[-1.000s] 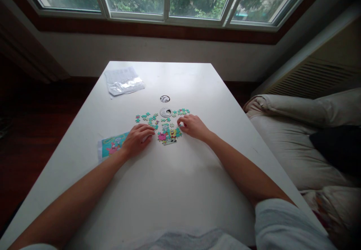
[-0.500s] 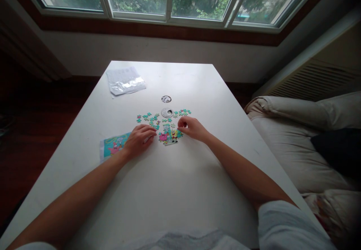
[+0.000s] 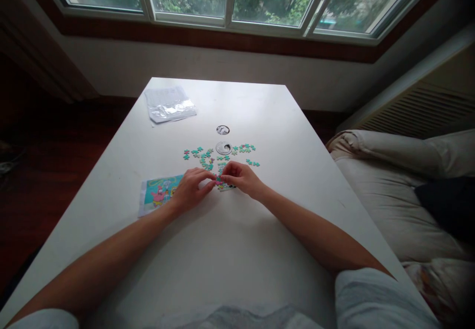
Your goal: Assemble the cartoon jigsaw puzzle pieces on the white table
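Note:
A partly joined jigsaw puzzle (image 3: 226, 187) with cartoon figures lies on the white table, mostly covered by my hands. My left hand (image 3: 193, 185) rests at its left edge, fingers stretched and thumb apart, the fingertips touching or just over the pink part. Over the puzzle's middle is my right hand (image 3: 243, 176), thumb and forefinger pinched together; whatever is between them is too small to make out. Loose green jigsaw pieces (image 3: 206, 161) are scattered beyond the hands. Partly under my left wrist lies a printed picture sheet (image 3: 152, 196) with the same kind of cartoon figures.
Two round inserts (image 3: 223, 147) are set in the table (image 3: 252, 250) beyond the pieces. A clear plastic bag with paper (image 3: 170, 105) lies at the far left corner. On the right stands a pale sofa (image 3: 371, 185); a window is ahead.
My right hand has moved left from the puzzle's right edge to over its middle, uncovering a few loose pieces on the right. My left hand has come slightly closer. The view has shifted a little.

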Demonstrator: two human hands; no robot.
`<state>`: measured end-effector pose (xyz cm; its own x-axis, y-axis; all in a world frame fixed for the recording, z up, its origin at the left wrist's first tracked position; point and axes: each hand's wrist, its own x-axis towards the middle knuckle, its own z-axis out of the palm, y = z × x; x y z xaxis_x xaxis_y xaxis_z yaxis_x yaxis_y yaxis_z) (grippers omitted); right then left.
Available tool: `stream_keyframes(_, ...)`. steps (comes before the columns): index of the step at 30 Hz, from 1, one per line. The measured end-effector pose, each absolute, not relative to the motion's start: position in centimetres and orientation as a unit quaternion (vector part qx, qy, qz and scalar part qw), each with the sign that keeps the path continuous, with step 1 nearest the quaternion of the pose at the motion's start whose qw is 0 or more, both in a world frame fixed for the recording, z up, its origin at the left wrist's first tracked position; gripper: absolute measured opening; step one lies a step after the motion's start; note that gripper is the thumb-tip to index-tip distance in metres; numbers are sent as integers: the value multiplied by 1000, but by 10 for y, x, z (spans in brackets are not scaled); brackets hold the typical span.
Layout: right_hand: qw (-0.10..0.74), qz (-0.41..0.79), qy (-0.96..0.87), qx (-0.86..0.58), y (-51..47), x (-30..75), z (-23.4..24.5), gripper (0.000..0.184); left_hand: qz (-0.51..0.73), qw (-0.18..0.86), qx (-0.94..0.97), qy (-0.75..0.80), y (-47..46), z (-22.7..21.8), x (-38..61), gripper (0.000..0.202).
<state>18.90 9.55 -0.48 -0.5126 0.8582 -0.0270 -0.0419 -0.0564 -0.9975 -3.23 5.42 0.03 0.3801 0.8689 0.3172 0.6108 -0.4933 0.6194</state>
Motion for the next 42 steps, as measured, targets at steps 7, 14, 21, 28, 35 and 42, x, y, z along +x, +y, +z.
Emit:
stream_keyframes(7, 333, 632, -615, -333, 92, 183, -12, 36, 335, 238, 772, 485, 56, -1, -32, 13)
stream_keyframes(14, 334, 412, -745, -405, 91, 189, -7, 15, 336, 202, 750, 533, 64, -9, -40, 18)
stream_keyframes(21, 270, 167, -871, -374, 93, 193, -13, 10, 294, 130, 767, 556, 69, -12, -42, 14)
stream_keyframes(28, 247, 154, -887, -358, 91, 190, -19, 14, 259, 89, 777, 567, 70, -14, -42, 12)
stream_keyframes(35, 250, 158, -889, -350, 91, 191, -18, 15, 235, 75, 784, 569, 71, -14, -45, 11)
stream_keyframes(42, 246, 160, -891, -347, 91, 191, -18, 16, 218, 75, 795, 562, 74, -14, -49, 11)
